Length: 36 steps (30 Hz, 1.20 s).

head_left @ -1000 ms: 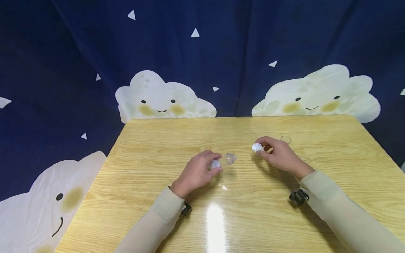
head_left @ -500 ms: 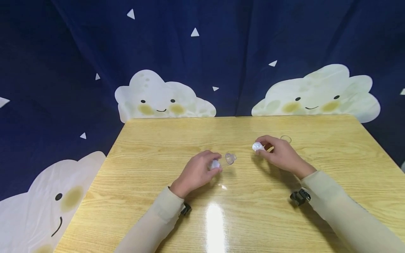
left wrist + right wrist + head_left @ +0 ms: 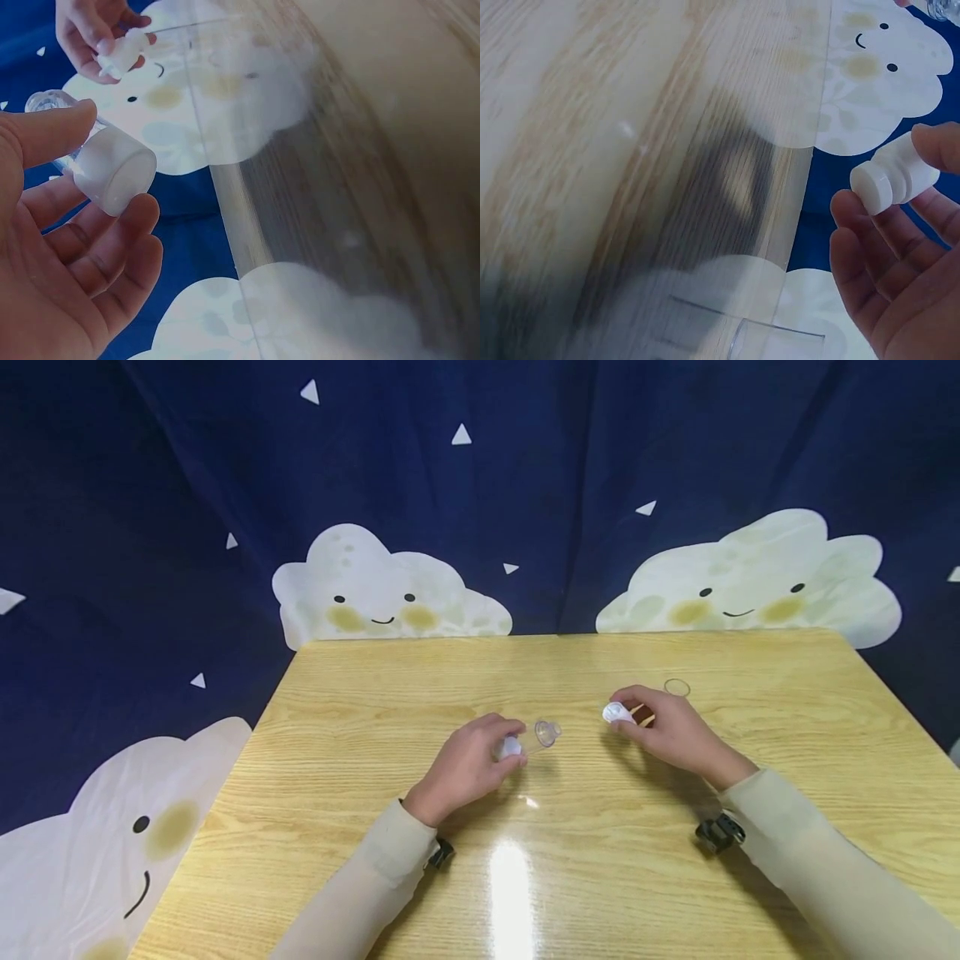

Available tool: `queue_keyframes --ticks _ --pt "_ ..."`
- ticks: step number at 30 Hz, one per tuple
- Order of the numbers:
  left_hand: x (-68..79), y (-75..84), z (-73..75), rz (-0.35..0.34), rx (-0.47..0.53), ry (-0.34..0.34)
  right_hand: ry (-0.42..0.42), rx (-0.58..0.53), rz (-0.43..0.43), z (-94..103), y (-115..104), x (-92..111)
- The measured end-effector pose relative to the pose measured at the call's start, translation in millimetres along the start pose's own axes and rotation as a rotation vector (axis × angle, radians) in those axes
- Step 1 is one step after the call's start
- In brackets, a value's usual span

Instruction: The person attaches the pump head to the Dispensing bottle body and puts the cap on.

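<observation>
In the head view my left hand (image 3: 467, 770) holds a small clear bottle (image 3: 546, 734) by its white base, thumb on one side and fingers on the other. The bottle lies nearly level above the table, its neck pointing right. The left wrist view shows its round white base (image 3: 114, 171) facing the camera. My right hand (image 3: 672, 727) pinches a white pump head (image 3: 617, 713) between thumb and fingertips, a short way right of the bottle. In the right wrist view the pump head (image 3: 900, 174) has a stepped, collared shape; the thumb covers part of it.
A clear cylindrical cover (image 3: 677, 687) stands on the wooden table (image 3: 375, 693) behind my right hand; its outline also shows low in the right wrist view. A dark blue curtain (image 3: 525, 468) with printed clouds hangs at the table's far and left edges.
My right hand has shifted slightly right and toward me, with the pump head tilted a little differently. The left hand and the bottle stay in place.
</observation>
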<state>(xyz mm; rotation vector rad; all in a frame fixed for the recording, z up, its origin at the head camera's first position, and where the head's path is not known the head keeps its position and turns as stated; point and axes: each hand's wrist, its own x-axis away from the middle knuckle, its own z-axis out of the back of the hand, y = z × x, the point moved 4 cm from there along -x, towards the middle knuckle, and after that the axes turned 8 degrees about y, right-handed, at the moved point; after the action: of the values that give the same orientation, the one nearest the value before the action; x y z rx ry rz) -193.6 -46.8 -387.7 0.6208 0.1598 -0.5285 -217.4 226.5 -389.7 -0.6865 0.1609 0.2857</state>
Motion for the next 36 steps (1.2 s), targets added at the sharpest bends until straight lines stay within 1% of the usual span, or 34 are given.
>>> queue_keyframes --ticks 6,10,16,24,30,36 --pt "1.0 1.6 0.3 0.001 0.007 0.001 0.051 0.002 0.054 1.4 -0.9 4.7" --pt "2.9 -0.9 0.2 0.008 -0.005 0.006 0.073 0.028 0.094 1.1 -3.8 6.5" --pt "1.3 -1.5 1.2 -0.006 -0.001 0.017 0.103 0.075 0.131 2.3 -6.6 7.2" --pt "-0.4 -2.0 0.0 0.001 0.003 0.014 0.112 0.062 0.133 5.7 -9.0 9.8" --pt "0.3 -3.5 -1.8 0.01 0.004 0.019 0.131 0.05 0.158 4.0 -12.1 9.4" --pt "-0.6 -3.5 -3.7 0.008 0.001 0.013 0.136 0.031 0.137 5.3 -13.4 10.1"
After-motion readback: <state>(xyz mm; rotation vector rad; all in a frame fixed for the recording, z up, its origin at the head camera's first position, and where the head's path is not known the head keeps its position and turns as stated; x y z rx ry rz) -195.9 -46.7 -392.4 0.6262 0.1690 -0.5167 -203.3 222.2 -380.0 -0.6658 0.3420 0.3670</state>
